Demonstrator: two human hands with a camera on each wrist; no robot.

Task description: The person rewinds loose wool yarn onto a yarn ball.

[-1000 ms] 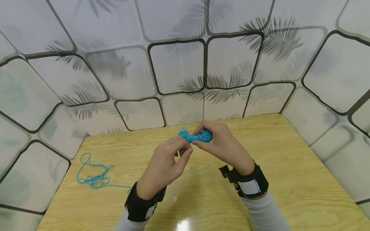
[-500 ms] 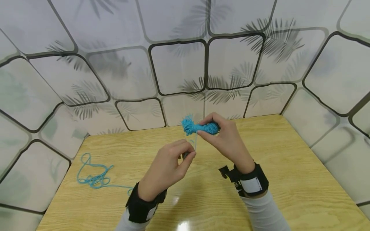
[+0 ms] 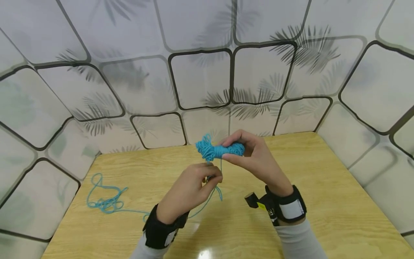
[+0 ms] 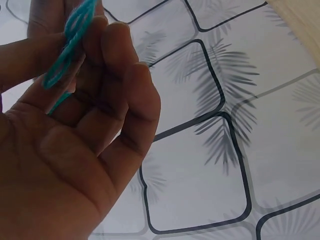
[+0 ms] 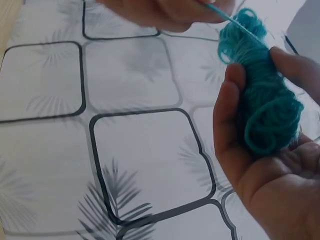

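Note:
A blue yarn bundle [image 3: 207,148], wound round its middle with looped ends, is held by my right hand [image 3: 258,156] above the table. In the right wrist view, thumb and fingers close round the bundle [image 5: 267,100] on both sides. Below and left of it, my left hand [image 3: 192,189] pinches the yarn strand [image 3: 221,165] that runs down from the bundle's middle. The strand looks taut in the right wrist view. A doubled piece of yarn [image 4: 75,35] crosses the fingers in the left wrist view, and a tail of yarn [image 3: 207,204] hangs beneath the left hand.
Loose blue yarn [image 3: 108,203] lies in a tangle on the left of the wooden table [image 3: 323,201], with one strand leading toward the left wrist. Patterned panels [image 3: 200,79] stand behind the table and along both sides. Each wrist wears a black strap [image 3: 292,208].
The bundle rose and shifted right, then came slightly back down and left. The left hand moved a little lower and right, so the strand between the hands lengthened. The hanging tail now shows.

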